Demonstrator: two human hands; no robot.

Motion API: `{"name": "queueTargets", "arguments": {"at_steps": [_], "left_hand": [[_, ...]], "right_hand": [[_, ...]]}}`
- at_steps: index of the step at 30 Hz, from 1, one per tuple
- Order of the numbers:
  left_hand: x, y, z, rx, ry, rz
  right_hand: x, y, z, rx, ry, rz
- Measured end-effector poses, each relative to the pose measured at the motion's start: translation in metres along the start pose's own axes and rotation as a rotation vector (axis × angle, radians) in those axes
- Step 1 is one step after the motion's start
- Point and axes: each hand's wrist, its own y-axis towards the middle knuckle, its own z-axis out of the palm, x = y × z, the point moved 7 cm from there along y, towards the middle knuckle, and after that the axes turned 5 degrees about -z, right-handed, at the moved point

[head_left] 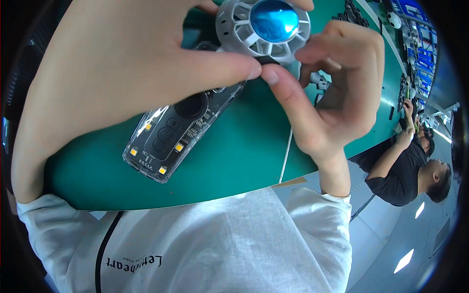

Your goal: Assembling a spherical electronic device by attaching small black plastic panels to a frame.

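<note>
A round white spoked fan head [248, 40] with a shiny blue disc [274, 20] at its centre is at the top of the view, between my hands. My left hand [146, 58] grips it, thumb at the near rim and fingers partly out of frame. My right hand [337, 83] curls around its right side. Both thumb tips meet at a small black piece [267, 60] on the near rim. Below my left hand lies a clear-cased, dark circuit-board handle [166, 134] with yellow square parts. My thumb hides whether it joins the fan head.
The green tabletop [234, 146] has a curved near edge by my body. Small white and grey parts [320, 80] lie behind my right hand. Dark parts [354, 14] are heaped farther back. People in dark clothing [400, 171] work along the right, near blue bins [425, 44].
</note>
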Motion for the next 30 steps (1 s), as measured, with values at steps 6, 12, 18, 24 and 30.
{"name": "queueTargets", "arguments": {"at_steps": [6,12,18,24,30], "left_hand": [[0.008,0.017,0.002,0.081,-0.035,-0.031],[0.010,0.031,0.015,0.168,0.023,-0.031],[0.035,0.049,0.042,0.219,0.092,-0.044],[0.033,0.043,0.060,0.167,0.102,0.212],[-0.009,0.034,0.052,0.098,0.073,0.470]], "right_hand": [[-0.028,-0.003,-0.005,-0.102,0.057,0.136],[-0.038,-0.005,-0.004,-0.087,0.180,0.390],[-0.070,-0.008,0.025,0.247,0.205,0.730],[-0.078,-0.017,0.028,0.427,0.084,0.798],[-0.078,-0.018,0.022,0.257,-0.019,0.707]]}}
